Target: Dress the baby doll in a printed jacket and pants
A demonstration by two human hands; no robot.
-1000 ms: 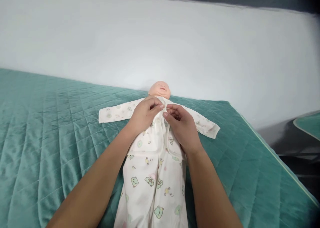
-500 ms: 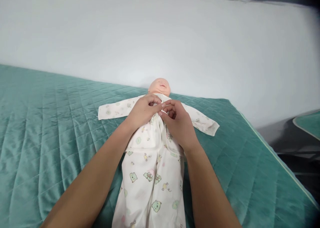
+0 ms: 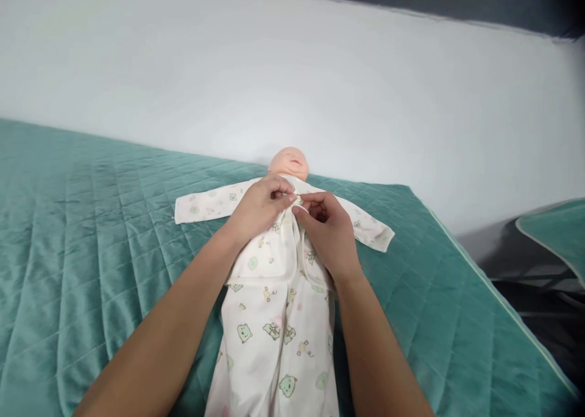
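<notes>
White wall (image 3: pixel 137 69) stood at the back, with a dark band (image 3: pixel 411 2) along its top, and a green quilt (image 3: pixel 114 185) spread out below it. Over the doll's chest, the fingers of both hands almost met. The left hand (image 3: pixel 261 205) seemed to pinch the shirt (image 3: pixel 256 252) between thumb and finger, close under the neck. The right hand (image 3: pixel 331 228) came in from the other side, its thumb and first finger on the cloth edge, and it looked like a pinch too. One tiny pale spot showed between the fingertips, too small to name.

The front slit of the shirt lay right under the fingers. It ran from the neck down toward the person, so the hands sat one on each side of it, at its top end. Both were about as near, the left just a bit closer to the neck. Lower down, the two flaps were apart, with round corners.

The shirt was white with little bears, and its sleeves (image 3: pixel 205 203) stuck out wide to both sides. Past the hands was the doll's bald pink head (image 3: pixel 289 162), near the wall. Toward the person came white pants (image 3: pixel 256 356) with green bears, lying flat. Far right, another green cloth (image 3: pixel 557 237) hung over something dark.
</notes>
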